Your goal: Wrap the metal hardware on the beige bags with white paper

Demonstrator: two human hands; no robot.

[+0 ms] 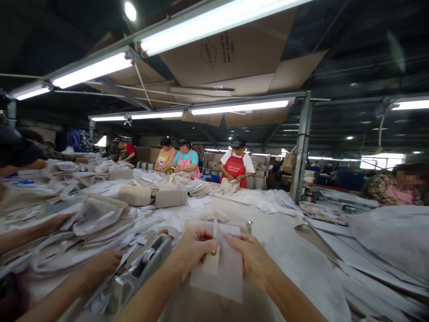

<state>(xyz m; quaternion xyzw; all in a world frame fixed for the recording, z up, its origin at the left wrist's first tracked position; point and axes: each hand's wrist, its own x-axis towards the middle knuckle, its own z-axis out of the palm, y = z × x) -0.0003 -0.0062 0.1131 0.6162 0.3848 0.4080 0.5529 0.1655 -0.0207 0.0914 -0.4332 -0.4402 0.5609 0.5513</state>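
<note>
In front of me my left hand [194, 248] pinches a narrow beige strap [211, 267] beside a small gold metal fitting. Under and beside the strap is a thin, translucent white sheet [232, 279], its right edge held between the thumb and fingers of my right hand [250, 256]. Both lie over a beige piece [201, 308] that looks like a bag; my arms and the sheet hide much of it. Another gold fitting [250, 225] shows just beyond my right hand.
A metal tape dispenser [147, 261] stands left of my left forearm. Another person's hands [103, 264] work among piled beige bags [100, 214] there. White wrapping sheets [301, 264] and flat panels [362, 255] lie to the right. A post [300, 152] rises ahead; several co-workers stand across the table.
</note>
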